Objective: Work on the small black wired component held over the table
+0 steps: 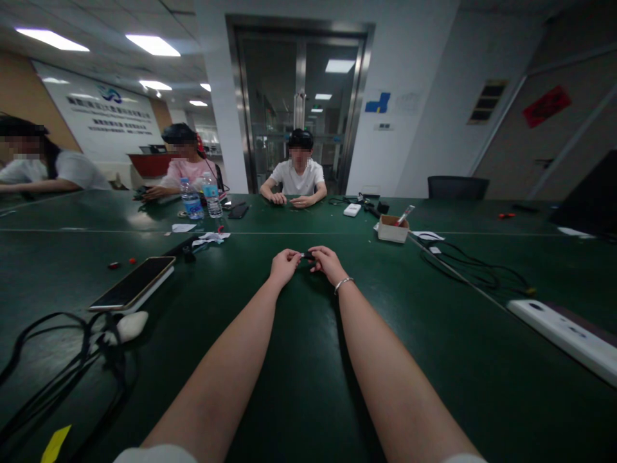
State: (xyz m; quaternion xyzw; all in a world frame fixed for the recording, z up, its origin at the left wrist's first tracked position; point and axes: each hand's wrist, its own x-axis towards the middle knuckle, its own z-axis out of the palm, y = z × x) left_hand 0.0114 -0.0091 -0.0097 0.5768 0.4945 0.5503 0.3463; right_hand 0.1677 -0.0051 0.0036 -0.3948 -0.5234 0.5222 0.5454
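Both my arms reach forward over the green table [299, 399]. Between my hands is a small dark object [307, 255] with a pale, shiny left end; it is too small to identify. My left hand [285, 265] pinches the pale end with thumb and fingertips. On the other side, my right hand [328, 262] grips the dark part, its lower fingers curled beneath. A silver bracelet [343, 284] circles my right wrist. The object is held just above the tabletop, and my fingers hide part of it.
At left lie a phone [135, 283], a tangle of black cables [89, 354] and two bottles [191, 200]. A small box [393, 229], more cables and a white power strip [563, 334] are at right. Three people sit across and to the left.
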